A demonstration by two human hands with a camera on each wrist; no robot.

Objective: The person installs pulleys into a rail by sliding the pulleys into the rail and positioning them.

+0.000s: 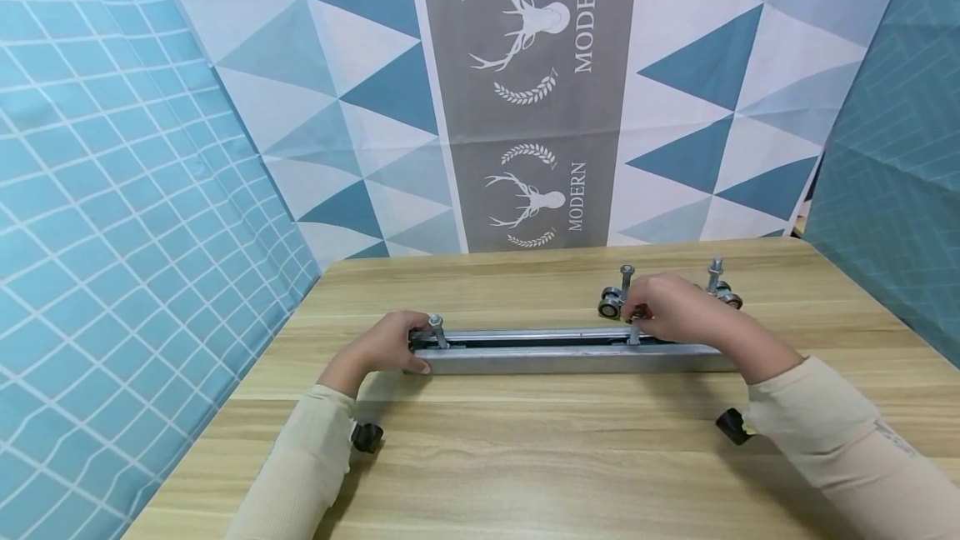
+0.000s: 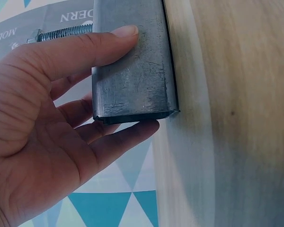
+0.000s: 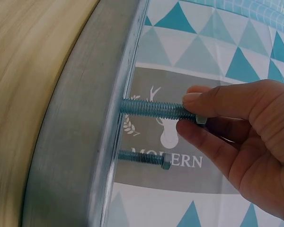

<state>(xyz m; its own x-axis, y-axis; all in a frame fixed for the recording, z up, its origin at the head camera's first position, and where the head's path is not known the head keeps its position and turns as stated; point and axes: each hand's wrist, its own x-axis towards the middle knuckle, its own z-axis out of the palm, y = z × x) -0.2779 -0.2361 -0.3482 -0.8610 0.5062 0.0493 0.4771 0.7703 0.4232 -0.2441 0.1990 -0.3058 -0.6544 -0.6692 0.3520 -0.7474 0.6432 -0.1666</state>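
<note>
A grey metal channel rail (image 1: 555, 363) lies lengthwise on the table with its slot facing up. My left hand (image 1: 384, 343) grips its left end; in the left wrist view the thumb lies flat on the side of the rail (image 2: 132, 90), fingers behind and under the end. A threaded bolt (image 1: 437, 328) stands up from the slot beside that hand. Toward the rail's right part, my right hand (image 1: 678, 311) pinches a second upright bolt (image 3: 151, 109) near its hex head between thumb and fingertips. What lies inside the slot is mostly hidden.
Behind the rail, near my right hand, stand two wheeled trolleys, one with black rollers (image 1: 611, 303) and an upright bolt (image 1: 626, 275), the other (image 1: 727, 297) partly hidden by the hand. The wooden table (image 1: 525, 448) meets patterned cloth (image 1: 540, 107) at the back.
</note>
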